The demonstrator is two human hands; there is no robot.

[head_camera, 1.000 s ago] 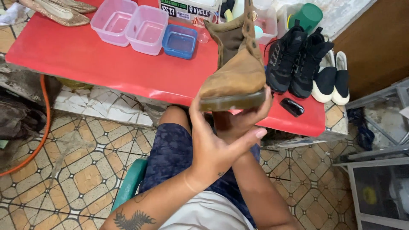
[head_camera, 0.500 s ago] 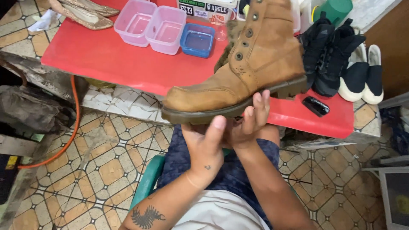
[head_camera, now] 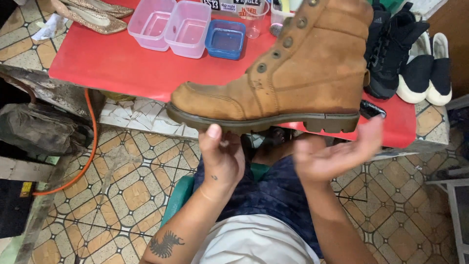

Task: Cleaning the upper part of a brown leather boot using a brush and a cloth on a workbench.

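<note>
Head view: left hand point(head_camera: 222, 156) props the tan boot point(head_camera: 288, 78) under its forefoot, thumb against the sole; right hand point(head_camera: 337, 154) lies open, blurred, beneath the heel, above the red surface point(head_camera: 122, 68). It looks heavy, with a stiff sole and soft suede upper; the sole's middle seems the firmest hold.

Light was soft, even daylight — no hard shadows, mild sheen on the red table point(head_camera: 122, 68). Right hand point(head_camera: 332, 154) at four o'clock was motion-blurred; edges bowed slightly.
</note>
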